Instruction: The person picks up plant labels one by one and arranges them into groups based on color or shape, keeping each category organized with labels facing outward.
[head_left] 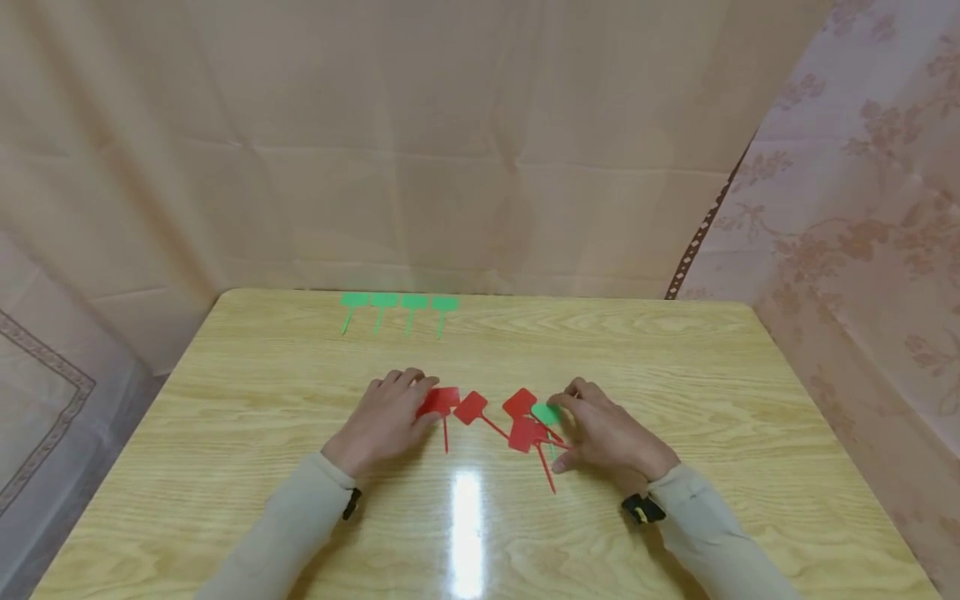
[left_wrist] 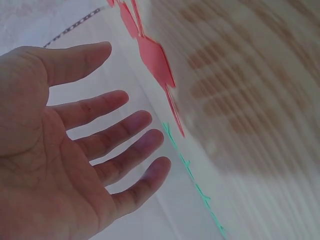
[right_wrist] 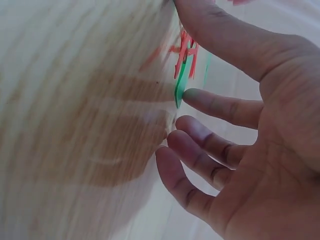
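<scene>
My left hand (head_left: pixel 384 423) is over the table beside a red plant label (head_left: pixel 448 398), thumb and index finger on either side of its plate. In the left wrist view its fingers are spread and relaxed, with nothing in the palm. My right hand (head_left: pixel 615 435) reaches in from the other side, its index fingertip at a green plant label (right_wrist: pixel 182 85). Its fingers are loosely bent and grip nothing. Between the hands lie more red labels: a single one (head_left: pixel 471 407), and a loose overlapping cluster (head_left: pixel 524 434) partly covering the green label.
Several green plant labels (head_left: pixel 385 300) lie in a row along the far edge of the wooden table (head_left: pixel 300 358), stems toward me. A beige curtain (head_left: pixel 450 167) hangs behind the table, and a flowered cloth (head_left: pixel 862 217) hangs at the right. Light reflects off the tabletop near the front.
</scene>
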